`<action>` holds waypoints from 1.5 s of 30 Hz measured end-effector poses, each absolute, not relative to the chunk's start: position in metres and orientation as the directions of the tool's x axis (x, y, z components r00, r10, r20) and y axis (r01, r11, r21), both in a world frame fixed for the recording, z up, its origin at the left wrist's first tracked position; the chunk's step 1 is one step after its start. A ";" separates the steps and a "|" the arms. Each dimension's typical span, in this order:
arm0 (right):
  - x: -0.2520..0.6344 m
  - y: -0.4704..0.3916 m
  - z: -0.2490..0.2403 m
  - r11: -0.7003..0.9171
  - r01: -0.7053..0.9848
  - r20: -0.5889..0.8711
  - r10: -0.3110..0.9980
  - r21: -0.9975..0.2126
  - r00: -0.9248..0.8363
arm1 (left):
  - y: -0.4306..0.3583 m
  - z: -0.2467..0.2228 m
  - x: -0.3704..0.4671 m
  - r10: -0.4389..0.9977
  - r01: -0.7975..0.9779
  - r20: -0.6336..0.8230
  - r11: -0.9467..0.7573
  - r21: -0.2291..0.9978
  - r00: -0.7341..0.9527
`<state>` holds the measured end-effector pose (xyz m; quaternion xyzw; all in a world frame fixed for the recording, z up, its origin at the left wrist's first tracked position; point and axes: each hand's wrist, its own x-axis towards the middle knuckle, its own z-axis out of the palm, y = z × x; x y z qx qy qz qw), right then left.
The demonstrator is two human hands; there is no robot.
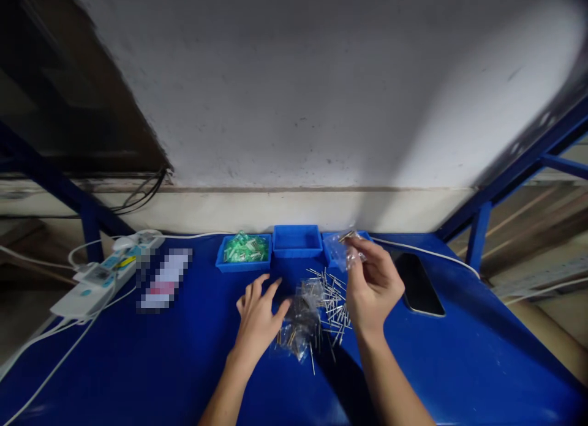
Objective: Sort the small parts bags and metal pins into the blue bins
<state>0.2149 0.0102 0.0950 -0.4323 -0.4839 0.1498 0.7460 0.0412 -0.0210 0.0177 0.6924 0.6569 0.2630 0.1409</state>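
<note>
Pinched in my right hand (374, 279) is a small clear plastic bag (339, 248) with thin metal pieces in it, raised in front of the right blue bin (365, 235). My left hand (261, 306) is over the table with its fingers apart, just left of a heap of clear plastic bags (301, 319) holding small metal pieces. Loose silvery metal pins (337, 306) lie scattered between the heap and my right hand. Green packets fill the left blue bin (243, 267); the middle blue bin (297, 253) shows a bare floor.
A white power strip (92, 288) with plugs and cables lies on the left of the blue table (184, 371), near a blurred-out pale item (165, 282). On the right lies a black phone (420, 282), with a white cable (432, 248) behind it. The wall (294, 108) rises behind the bins.
</note>
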 end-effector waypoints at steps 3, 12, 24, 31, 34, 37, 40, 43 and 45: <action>0.225 0.034 0.077 0.545 0.485 0.710 0.650 -0.684 0.271 | -0.026 -0.001 0.036 0.994 0.907 0.105 -0.059 0.416 0.016; 0.203 -0.035 0.019 -0.122 0.268 -0.118 0.993 -0.956 0.031 | -0.039 0.011 0.027 0.972 0.563 0.235 -0.176 0.807 -0.033; 0.194 -0.046 0.035 0.298 0.343 0.307 0.951 -0.891 -0.027 | -0.054 0.030 0.033 0.999 0.343 0.029 -0.042 0.938 0.043; 0.182 -0.053 0.032 0.610 0.490 0.523 0.790 -0.623 -0.319 | -0.063 0.022 0.040 0.974 -0.133 -0.181 0.163 0.978 -0.135; 0.181 -0.047 0.031 0.532 0.448 0.480 0.845 -0.718 -0.234 | -0.063 0.019 0.042 0.966 -0.179 -0.148 0.109 0.978 -0.215; 0.183 -0.042 0.030 0.404 0.410 0.386 0.913 -0.818 -0.130 | -0.058 0.021 0.040 0.972 -0.076 -0.070 0.054 0.996 -0.223; 0.191 -0.035 0.043 0.513 0.409 0.489 0.855 -0.755 -0.171 | -0.045 0.022 0.038 0.997 0.035 0.009 -0.007 0.999 -0.075; 0.203 -0.015 0.069 0.660 0.503 0.751 0.659 -0.558 -0.031 | -0.029 0.018 0.039 0.997 0.385 0.056 -0.074 0.920 0.057; 0.209 0.006 0.084 0.629 0.610 0.843 0.522 -0.482 0.129 | -0.022 0.012 0.042 0.992 0.667 0.058 -0.118 0.736 0.112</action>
